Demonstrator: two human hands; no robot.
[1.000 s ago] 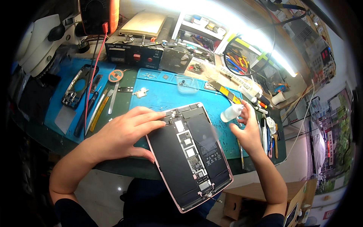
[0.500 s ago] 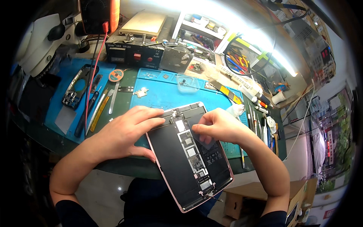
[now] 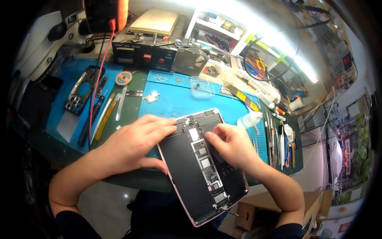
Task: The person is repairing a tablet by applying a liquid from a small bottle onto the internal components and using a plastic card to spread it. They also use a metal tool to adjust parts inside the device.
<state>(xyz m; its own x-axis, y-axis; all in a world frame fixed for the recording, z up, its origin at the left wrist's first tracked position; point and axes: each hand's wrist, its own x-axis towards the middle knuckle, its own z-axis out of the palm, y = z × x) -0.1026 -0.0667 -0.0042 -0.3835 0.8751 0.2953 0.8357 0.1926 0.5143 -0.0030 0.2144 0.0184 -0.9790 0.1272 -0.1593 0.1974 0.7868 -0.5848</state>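
Left hand point(image 3: 139, 139): palm down and spread wide, grasping the tablet point(image 3: 191, 171) across its upper left corner, my fingertips at the top end and my thumb against the left edge.
Right hand point(image 3: 234, 145): curled, thumb and fingers drawn close together over the upper part of the right battery point(image 3: 231, 180); my fingertips are partly hidden, so I cannot tell if they pinch anything.
Tablet: opened up, pink-rimmed, slanting in front of me, its far end over the blue mat point(image 3: 167, 101), its near end past the front edge of the desk point(image 3: 135, 179), above my lap. The circuit board point(image 3: 209, 171) runs down the middle between black batteries.
Writing: pale print and symbols mark the right battery, partly covered by my hand; white lettering is on the front of the black box point(image 3: 135, 55) behind the mat.
Arms: both forearms rise from the lower corners, elbows out, dark short sleeves; my right wrist bends inward across the tablet's right edge.
Bottle point(image 3: 250, 120): whitish, tilted, just beyond my right hand.
Tub point(image 3: 202, 88): clear, near the mat's far edge.
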